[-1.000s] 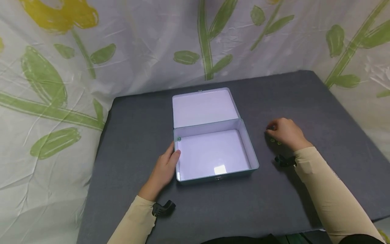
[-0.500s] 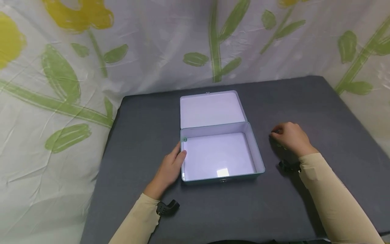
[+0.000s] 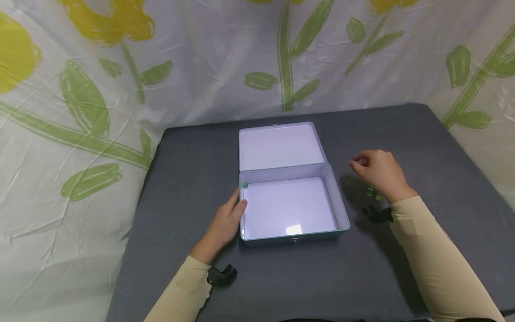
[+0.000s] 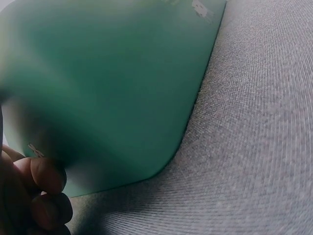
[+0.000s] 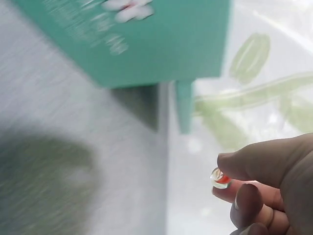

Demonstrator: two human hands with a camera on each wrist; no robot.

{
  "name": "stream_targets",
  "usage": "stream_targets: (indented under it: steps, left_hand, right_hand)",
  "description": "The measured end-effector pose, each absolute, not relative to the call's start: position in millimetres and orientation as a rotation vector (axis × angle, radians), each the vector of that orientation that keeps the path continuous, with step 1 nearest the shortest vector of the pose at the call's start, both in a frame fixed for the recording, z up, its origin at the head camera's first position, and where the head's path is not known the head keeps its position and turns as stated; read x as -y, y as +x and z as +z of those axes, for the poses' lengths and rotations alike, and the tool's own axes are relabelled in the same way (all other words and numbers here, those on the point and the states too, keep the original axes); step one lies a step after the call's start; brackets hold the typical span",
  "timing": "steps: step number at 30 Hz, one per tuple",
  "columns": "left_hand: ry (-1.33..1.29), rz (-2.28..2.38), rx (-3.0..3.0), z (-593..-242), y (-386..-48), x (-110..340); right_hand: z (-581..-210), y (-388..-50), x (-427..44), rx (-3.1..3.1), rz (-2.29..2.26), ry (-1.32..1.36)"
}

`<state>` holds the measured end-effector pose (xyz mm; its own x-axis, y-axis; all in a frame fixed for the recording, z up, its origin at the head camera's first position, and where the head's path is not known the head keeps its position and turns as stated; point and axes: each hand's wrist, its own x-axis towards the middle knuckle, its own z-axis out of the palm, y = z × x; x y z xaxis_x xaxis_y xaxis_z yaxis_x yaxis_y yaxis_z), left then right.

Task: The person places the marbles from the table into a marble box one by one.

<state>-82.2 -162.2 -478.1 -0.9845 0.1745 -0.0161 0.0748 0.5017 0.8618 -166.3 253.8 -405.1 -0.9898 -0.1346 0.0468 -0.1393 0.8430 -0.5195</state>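
Observation:
A hinged green tin box with a white inside lies open at mid-table, its lid folded back. My left hand grips its left wall, thumb over the rim and fingers outside. One small greenish marble sits in the back left corner. Right of the box, my right hand is raised over the table. Thumb and forefinger pinch a clear glass marble with an orange swirl, visible in the right wrist view. Several green marbles lie on the cloth beneath that hand.
Dark grey cloth covers the table. Behind and to the left hangs a white curtain printed with yellow flowers and green leaves. Each wrist wears a black camera mount.
My right hand has lifted from the cloth with a marble and shifted slightly toward the box. The left hand keeps its hold on the box. The head view has swung a little left.

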Motion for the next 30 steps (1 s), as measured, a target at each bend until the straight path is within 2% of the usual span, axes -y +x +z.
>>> stream_targets:
  steps: [11, 30]
  left_hand:
    - [0.210, 1.479, -2.643, -477.9, -81.6, 163.1]
    - [0.217, 1.495, -2.633, -473.5, -81.3, 161.8]
  right_hand:
    - [-369.3, -169.5, -212.5, 2.939, 0.907, 0.329]
    - [-351.2, -183.3, -135.2, 2.954, 0.861, 0.530]
